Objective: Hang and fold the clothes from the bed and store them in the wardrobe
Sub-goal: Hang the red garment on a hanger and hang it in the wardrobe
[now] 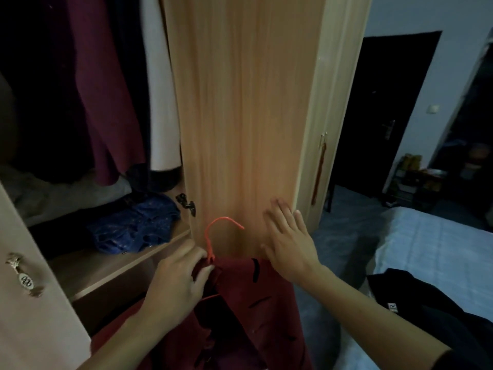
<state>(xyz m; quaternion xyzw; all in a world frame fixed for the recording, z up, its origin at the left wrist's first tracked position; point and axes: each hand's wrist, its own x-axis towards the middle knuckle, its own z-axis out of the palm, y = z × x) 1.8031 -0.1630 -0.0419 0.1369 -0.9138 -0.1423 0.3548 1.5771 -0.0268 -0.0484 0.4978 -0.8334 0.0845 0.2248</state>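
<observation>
The left hand (176, 279) pinches the neck of an orange hanger (209, 247) that carries a dark red garment (256, 303), low before the open wardrobe door (240, 116). The right hand (290, 244) is spread flat with straight fingers against or just off that door, holding nothing. A blue garment (136, 225) lies on the wardrobe shelf and a black garment (426, 303) lies on the bed (432, 249).

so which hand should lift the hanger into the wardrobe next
Left. The left hand pinches the orange hanger at its neck, with the red garment on it, nearest the open wardrobe. The right hand lies flat on the door, holding nothing.
</observation>
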